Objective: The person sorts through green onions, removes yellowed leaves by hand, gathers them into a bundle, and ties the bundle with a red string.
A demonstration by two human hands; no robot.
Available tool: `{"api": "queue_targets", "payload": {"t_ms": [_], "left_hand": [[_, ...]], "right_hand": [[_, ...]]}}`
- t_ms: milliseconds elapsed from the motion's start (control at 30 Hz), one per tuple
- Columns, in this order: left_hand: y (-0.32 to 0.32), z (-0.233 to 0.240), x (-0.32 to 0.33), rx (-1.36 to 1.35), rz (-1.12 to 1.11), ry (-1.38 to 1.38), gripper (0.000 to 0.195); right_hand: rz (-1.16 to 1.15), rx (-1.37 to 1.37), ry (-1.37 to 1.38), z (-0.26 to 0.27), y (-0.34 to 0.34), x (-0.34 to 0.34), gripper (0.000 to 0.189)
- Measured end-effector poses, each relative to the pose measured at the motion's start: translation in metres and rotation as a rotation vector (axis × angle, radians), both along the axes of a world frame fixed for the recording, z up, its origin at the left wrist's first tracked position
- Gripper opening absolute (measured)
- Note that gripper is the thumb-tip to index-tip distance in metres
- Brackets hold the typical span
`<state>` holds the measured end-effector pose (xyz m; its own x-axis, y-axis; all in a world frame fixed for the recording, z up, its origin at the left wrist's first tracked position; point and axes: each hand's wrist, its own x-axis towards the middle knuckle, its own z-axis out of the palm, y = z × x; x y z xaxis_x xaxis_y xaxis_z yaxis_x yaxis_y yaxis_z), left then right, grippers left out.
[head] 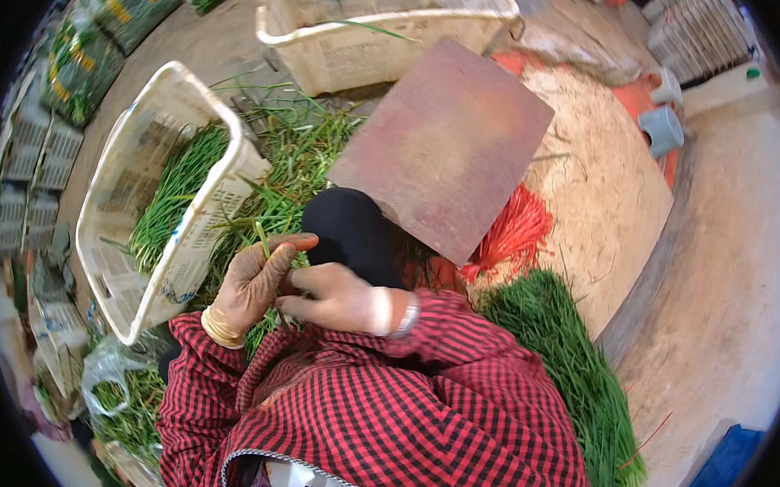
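Note:
My left hand (251, 282), in a stained thin glove, pinches a thin green stalk (262, 238) that sticks up between thumb and fingers. My right hand (336, 298) is blurred and lies against the left one, its fingers curled towards the left palm. Whether it holds anything is hidden. Beyond the left hand, a white plastic crate (213, 207) contains a pile of long green garlic chives (182, 187). Loose chive trimmings (288, 150) lie heaped on the floor beside that crate. My dark-clothed knee (344, 224) rises just past the right hand.
A reddish square board (449, 147) slants over a pale wooden board (589, 155). Red plastic ties (514, 231) lie at its edge. More chives (557, 361) are piled at my right. A second white crate (382, 49) stands ahead; a bag of trimmings (123, 388) sits at lower left.

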<state>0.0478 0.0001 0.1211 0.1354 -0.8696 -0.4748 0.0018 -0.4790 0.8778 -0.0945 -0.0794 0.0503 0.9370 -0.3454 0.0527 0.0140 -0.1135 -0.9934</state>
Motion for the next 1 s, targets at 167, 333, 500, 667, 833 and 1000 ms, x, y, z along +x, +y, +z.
{"api": "queue_targets", "payload": {"t_ms": [167, 333, 500, 667, 833, 1000], "left_hand": [[-0.014, -0.019, 0.03, -0.104, 0.353, -0.401, 0.044], [0.014, -0.043, 0.079, 0.088, 0.388, -0.627, 0.039], [0.033, -0.063, 0.084, 0.334, 0.305, -0.56, 0.039], [0.063, -0.081, 0.088, 0.41, 0.392, -0.481, 0.036], [0.084, -0.087, 0.083, 0.348, 0.467, -0.422, 0.037], [0.065, -0.087, 0.07, 0.306, 0.419, -0.506, 0.043]], "right_hand": [[-0.938, 0.433, 0.022, -0.069, -0.095, -0.17, 0.009], [-1.518, 0.499, 0.54, -0.235, -0.155, -0.283, 0.015], [-1.343, 0.15, 0.837, -0.361, -0.182, -0.295, 0.048], [-1.373, 0.146, 0.986, -0.385, -0.179, -0.288, 0.044], [-1.559, 0.465, 0.772, -0.324, -0.187, -0.269, 0.033], [-1.664, 0.544, 0.602, -0.267, -0.206, -0.269, 0.025]]}}
